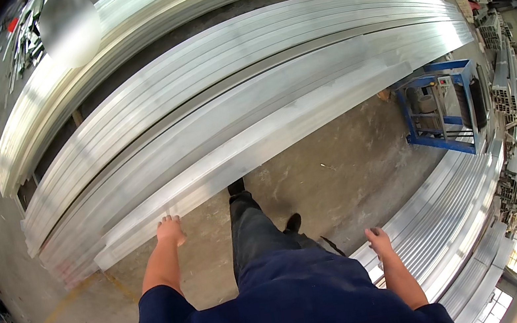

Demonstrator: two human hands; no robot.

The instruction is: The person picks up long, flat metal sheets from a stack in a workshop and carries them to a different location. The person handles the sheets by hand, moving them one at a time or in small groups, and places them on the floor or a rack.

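Note:
My left hand [170, 231] is at the near edge of a long silvery metal profile [201, 182], its fingertips overlapping that edge in the picture. Its fingers are slightly apart and bent; I cannot tell whether they touch the metal. This profile lies lengthwise on top at the front of a wide layer of similar long profiles [237, 108]. Out to my right side hangs my right hand [379, 241], loosely curled with nothing visible in it. Nearest to it is a stack of ribbed metal profiles [432, 229], from which it seems apart.
Beyond the wide layer lies another stack of long profiles [185, 28]. At the right stands a blue metal frame cart [443, 108]. My legs [251, 226] are on the concrete floor [333, 167] between stacks. Racks of profiles [500, 58] line the far right.

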